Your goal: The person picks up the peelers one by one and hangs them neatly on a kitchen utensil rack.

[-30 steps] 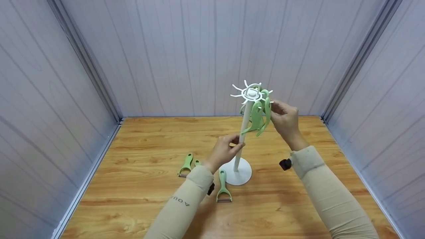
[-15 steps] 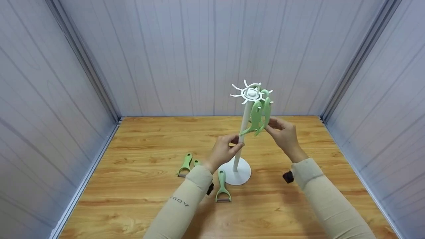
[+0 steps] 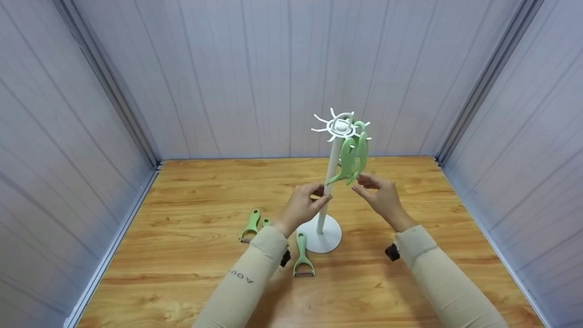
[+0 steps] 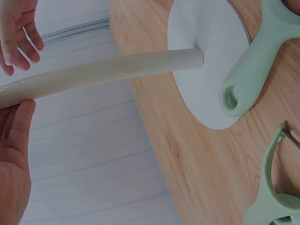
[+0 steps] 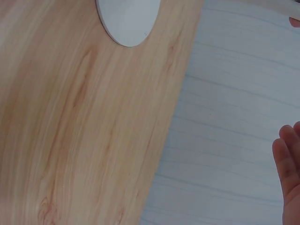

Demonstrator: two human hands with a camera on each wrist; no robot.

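Green peelers [image 3: 347,155] just above the right hand [image 3: 381,197] (loose-fingered), white pole [image 3: 333,159] in the left hand's [image 3: 303,205] grip.

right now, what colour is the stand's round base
The base is plain white; it shows best in the left wrist view.
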